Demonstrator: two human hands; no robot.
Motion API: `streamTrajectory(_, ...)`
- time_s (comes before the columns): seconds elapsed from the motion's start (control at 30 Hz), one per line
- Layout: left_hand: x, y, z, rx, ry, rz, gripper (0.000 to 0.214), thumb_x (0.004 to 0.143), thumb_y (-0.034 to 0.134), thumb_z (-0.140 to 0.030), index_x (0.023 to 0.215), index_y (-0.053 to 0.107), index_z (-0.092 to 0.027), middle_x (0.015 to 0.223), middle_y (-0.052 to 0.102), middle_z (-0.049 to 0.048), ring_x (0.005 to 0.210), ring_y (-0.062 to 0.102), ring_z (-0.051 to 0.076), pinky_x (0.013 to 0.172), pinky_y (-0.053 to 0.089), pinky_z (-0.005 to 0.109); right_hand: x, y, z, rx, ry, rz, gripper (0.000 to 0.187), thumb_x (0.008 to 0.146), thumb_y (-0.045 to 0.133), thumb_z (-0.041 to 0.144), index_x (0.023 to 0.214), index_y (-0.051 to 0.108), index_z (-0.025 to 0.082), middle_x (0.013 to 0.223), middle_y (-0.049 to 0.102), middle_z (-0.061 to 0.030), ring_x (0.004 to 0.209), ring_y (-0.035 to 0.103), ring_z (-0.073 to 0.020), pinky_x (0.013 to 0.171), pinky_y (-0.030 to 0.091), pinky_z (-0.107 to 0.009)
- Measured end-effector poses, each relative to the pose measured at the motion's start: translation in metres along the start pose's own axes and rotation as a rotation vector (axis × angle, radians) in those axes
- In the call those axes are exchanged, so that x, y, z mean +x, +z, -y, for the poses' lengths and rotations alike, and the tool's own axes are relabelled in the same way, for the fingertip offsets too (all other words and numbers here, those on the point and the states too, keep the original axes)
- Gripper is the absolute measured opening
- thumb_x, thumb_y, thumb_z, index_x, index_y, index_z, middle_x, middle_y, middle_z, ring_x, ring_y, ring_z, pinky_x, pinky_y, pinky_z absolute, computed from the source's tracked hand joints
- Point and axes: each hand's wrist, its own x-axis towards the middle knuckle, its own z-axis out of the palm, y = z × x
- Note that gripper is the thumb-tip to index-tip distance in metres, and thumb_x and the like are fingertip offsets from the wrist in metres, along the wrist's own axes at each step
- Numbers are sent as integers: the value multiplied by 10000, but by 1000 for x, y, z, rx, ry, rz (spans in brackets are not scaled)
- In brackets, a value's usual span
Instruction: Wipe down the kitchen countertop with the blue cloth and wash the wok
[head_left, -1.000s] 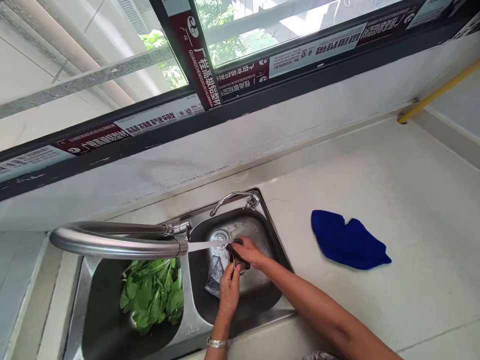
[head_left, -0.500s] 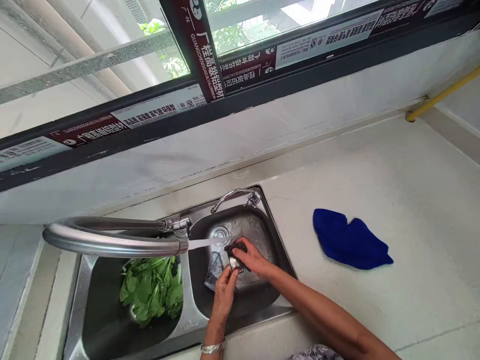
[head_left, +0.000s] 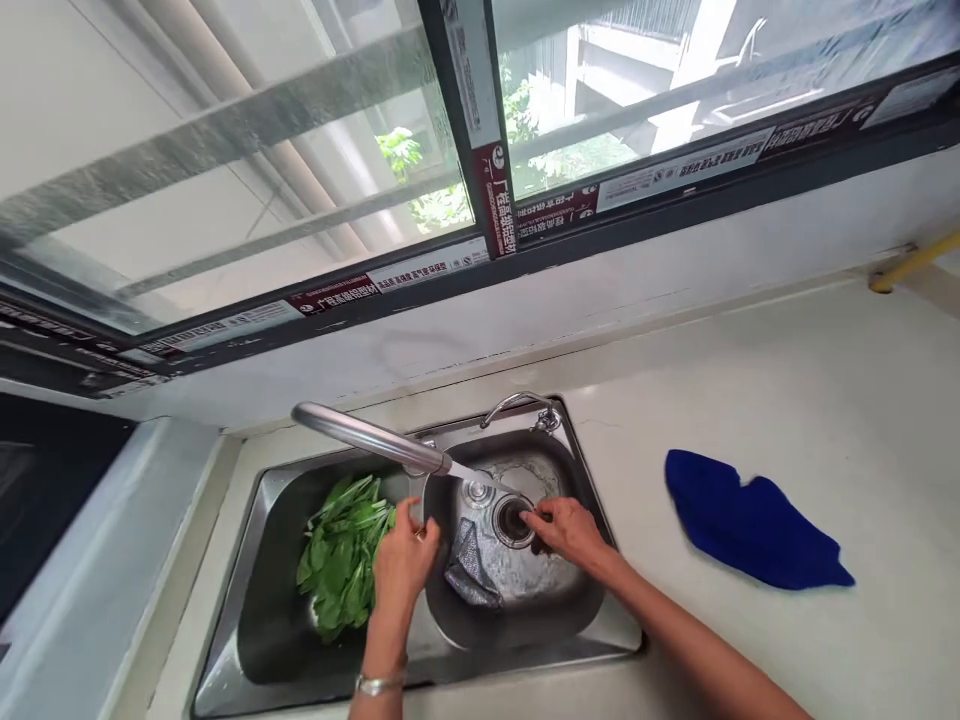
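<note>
My right hand (head_left: 568,530) reaches into the right basin (head_left: 525,610) of a steel double sink. Its fingers are pinched together at the edge of the dark drain opening (head_left: 513,520), and a small dark object (head_left: 537,547) shows just under them. My left hand (head_left: 403,562) lies on the divider between the basins. Its fingers are loosely curled, its thumb is apart, and nothing shows in it. The steel tap spout (head_left: 371,438) runs a thin stream of water toward the drain. A grey mesh cloth (head_left: 469,572) lies in the right basin.
Green leafy vegetables (head_left: 337,560) fill the left basin. A blue cloth (head_left: 754,533) lies on the pale counter to the right of the sink. A small second tap (head_left: 521,403) stands behind the right basin, a window runs above, and a yellow pipe (head_left: 911,265) sits at the far right.
Both hands held the dark object under the running water before. My left hand has let go and moved left to the divider; my right hand has dropped to the drain. The view pulled back.
</note>
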Motion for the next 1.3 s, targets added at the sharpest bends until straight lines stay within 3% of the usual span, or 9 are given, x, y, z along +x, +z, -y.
streamTrajectory(0.07, 19, -11, 0, 73, 36, 22, 397, 913, 514, -400, 1260, 573, -215, 912, 782, 69, 815, 714, 242, 660, 407, 312, -2, 0, 6, -141, -27, 24, 340, 963, 474, 417, 910, 739, 210, 918, 770, -133, 920, 710, -279, 751, 437, -332)
streamTrajectory(0.23, 60, -4, -16, 113, 167, 41, 392, 964, 421, -543, 1064, 628, -225, 881, 785, 87, 868, 737, 257, 712, 461, 314, -29, 17, 7, -234, -36, -8, 308, 916, 558, 284, 1186, 662, 178, 1023, 771, -141, 956, 721, -274, 763, 445, -311)
streamTrajectory(0.43, 70, 3, -43, 231, 172, -10, 448, 1011, 267, -417, 1140, 602, -149, 910, 760, 203, 896, 742, 322, 740, 514, 371, -95, 34, -19, -165, -32, -82, 321, 980, 410, 356, 1135, 633, 185, 886, 758, -78, 824, 718, -232, 685, 422, -285)
streamTrajectory(0.57, 69, -2, -45, 286, 171, -24, 466, 1010, 253, -390, 1123, 632, -143, 942, 759, 216, 919, 741, 315, 769, 536, 377, -121, 34, -35, -126, -66, -133, 290, 954, 399, 343, 990, 640, 186, 870, 743, -83, 779, 699, -219, 657, 401, -281)
streamTrajectory(0.73, 73, -28, -25, 310, 120, -38, 533, 1006, 218, -455, 1192, 636, -181, 945, 768, 193, 894, 739, 317, 734, 529, 369, -125, 15, -45, 87, -96, -242, 335, 923, 410, 397, 943, 665, 180, 739, 712, -62, 651, 634, -190, 623, 405, -283)
streamTrajectory(0.87, 68, -39, -22, 313, 47, -64, 608, 995, 160, -512, 1216, 633, -202, 1033, 763, 191, 956, 726, 334, 726, 514, 371, -129, -6, -47, 447, -76, -321, 360, 875, 481, 466, 885, 700, 180, 732, 722, -58, 673, 638, -192, 665, 454, -293)
streamTrajectory(1.0, 39, -7, -34, 310, 29, -49, 637, 999, 120, -480, 1233, 622, -166, 1058, 755, 211, 991, 718, 325, 744, 503, 367, -151, -34, -63, 838, 5, -375, 463, 863, 539, 608, 834, 699, 175, 746, 738, -66, 729, 671, -214, 730, 507, -313)
streamTrajectory(1.17, -1, 70, -44, 301, 129, 183, 268, 915, 517, -368, 1026, 725, -242, 1004, 796, 102, 1012, 726, 254, 788, 496, 290, -207, -65, -117, 995, 118, -554, 558, 788, 625, 714, 849, 718, 167, 709, 718, -51, 683, 669, -196, 681, 536, -284)
streamTrajectory(1.3, 8, 108, -45, 284, 83, 229, 357, 898, 518, -313, 1213, 659, -220, 1075, 788, 123, 1097, 711, 255, 827, 506, 293, -247, -76, -170, 1022, 308, -659, 591, 730, 677, 736, 881, 749, 170, 778, 751, -67, 762, 712, -213, 695, 575, -249)
